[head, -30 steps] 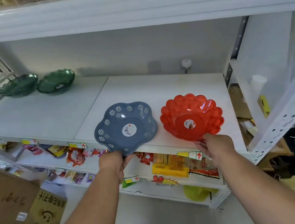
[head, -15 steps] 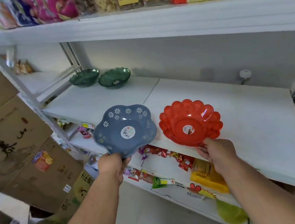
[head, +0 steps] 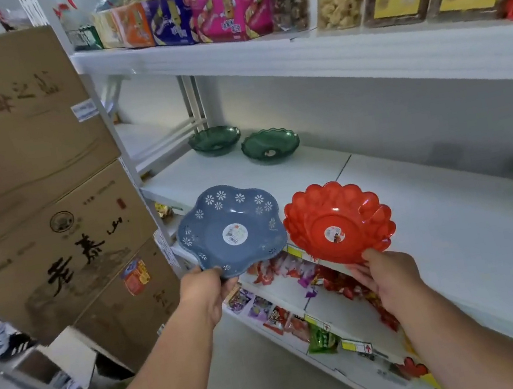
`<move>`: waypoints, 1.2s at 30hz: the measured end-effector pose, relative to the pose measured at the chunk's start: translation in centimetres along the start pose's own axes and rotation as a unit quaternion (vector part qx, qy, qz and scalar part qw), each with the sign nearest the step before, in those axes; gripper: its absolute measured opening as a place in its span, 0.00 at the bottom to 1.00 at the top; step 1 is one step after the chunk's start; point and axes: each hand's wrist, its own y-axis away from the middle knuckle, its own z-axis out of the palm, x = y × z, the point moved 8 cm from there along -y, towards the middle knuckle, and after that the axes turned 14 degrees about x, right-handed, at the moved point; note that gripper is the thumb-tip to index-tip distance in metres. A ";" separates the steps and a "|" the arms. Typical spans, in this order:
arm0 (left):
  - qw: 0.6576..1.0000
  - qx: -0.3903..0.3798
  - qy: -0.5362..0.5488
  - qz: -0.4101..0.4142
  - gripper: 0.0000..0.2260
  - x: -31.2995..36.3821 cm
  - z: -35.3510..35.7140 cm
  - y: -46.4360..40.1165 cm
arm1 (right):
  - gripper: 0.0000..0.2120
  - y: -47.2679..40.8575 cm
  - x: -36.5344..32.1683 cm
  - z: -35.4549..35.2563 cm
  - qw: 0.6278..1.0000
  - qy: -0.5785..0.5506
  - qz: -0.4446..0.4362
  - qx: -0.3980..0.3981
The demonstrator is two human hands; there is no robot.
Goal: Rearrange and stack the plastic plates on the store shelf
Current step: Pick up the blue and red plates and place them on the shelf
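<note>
White shelf (head: 441, 231) is carrying 2 green plates (head: 270, 145) at its far left; we are pinching a blue plate (head: 232, 229) in our left hand (head: 205, 291) and a red plate (head: 337, 221) in our right hand (head: 389, 277), lifted, nothing stacked yet.

I hold two plastic plates in front of a white store shelf (head: 441, 231). My left hand (head: 205, 293) grips the near rim of a blue flower-shaped plate (head: 231, 227) with white daisy prints. My right hand (head: 389, 274) grips the near rim of a red scalloped plate (head: 337, 221). Both plates tilt toward me, side by side. Farther back on the shelf sit two green plates (head: 270, 145), just beside each other. Stacked cardboard boxes (head: 38, 197) stand to the left.
</note>
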 end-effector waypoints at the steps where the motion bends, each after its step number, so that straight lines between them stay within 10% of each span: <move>1: 1.000 -0.005 0.006 -0.003 0.13 0.6 -0.3 -0.7 | 0.03 0.2 0.2 1.0 1.000 0.004 0.000 -0.003; 36: 0.996 0.067 -0.049 0.016 0.09 13.8 8.1 -24.1 | 0.05 -9.7 1.1 24.0 0.998 0.026 0.048 0.026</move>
